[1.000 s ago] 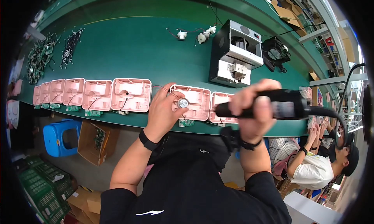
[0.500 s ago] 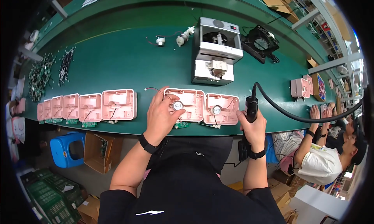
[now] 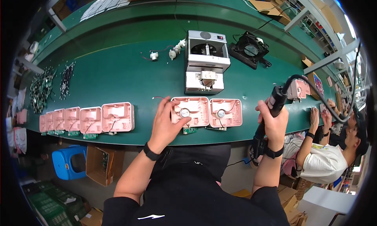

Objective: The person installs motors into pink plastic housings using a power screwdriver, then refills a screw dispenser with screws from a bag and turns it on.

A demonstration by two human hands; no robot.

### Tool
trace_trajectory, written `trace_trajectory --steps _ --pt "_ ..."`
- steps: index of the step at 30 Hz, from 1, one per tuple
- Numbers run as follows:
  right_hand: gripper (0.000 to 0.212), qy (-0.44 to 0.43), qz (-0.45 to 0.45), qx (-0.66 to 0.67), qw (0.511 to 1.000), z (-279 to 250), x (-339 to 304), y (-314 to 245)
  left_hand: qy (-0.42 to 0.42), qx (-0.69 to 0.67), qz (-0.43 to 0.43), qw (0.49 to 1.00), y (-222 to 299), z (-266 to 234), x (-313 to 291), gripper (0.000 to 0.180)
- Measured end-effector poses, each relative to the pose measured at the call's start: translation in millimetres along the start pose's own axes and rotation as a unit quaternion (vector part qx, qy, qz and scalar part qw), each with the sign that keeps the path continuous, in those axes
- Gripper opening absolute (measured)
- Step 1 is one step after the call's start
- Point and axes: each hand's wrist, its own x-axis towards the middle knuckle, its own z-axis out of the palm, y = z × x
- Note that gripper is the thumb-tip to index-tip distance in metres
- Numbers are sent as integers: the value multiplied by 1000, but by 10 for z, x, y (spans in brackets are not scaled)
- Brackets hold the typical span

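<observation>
My left hand (image 3: 167, 122) rests on the left side of a pink plastic housing (image 3: 193, 111) at the near edge of the green bench (image 3: 118, 72), fingers by a small round metal part (image 3: 184, 113) in it. A second pink housing (image 3: 226, 112) lies touching it on the right. My right hand (image 3: 273, 120) grips a black corded electric screwdriver (image 3: 271, 112), held upright off the bench, to the right of both housings.
A row of several pink housings (image 3: 84, 119) lines the near edge at left. A grey box-shaped machine (image 3: 206, 63) and a black fan (image 3: 249, 50) stand behind. Loose small parts (image 3: 49, 84) lie far left. Another person (image 3: 330, 155) works at the right.
The view has shifted. My right hand has drawn the screwdriver to the right, away from the second housing. My left hand stays on the same housing.
</observation>
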Motion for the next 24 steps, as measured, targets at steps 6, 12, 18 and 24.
trace_trajectory --steps 6,12,18,24 --pt "17 9 -74 195 978 134 89 -226 -5 -77 -26 997 -127 -220 -158 58" --pt "18 -6 -110 316 942 304 244 -446 34 -84 -63 994 -241 -164 -298 46" --pt "27 -55 -21 154 986 139 713 -122 65 -23 -23 997 -289 -186 -518 39" --pt "38 -94 156 -11 983 -26 918 719 67 39 11 997 -315 -294 -581 37"
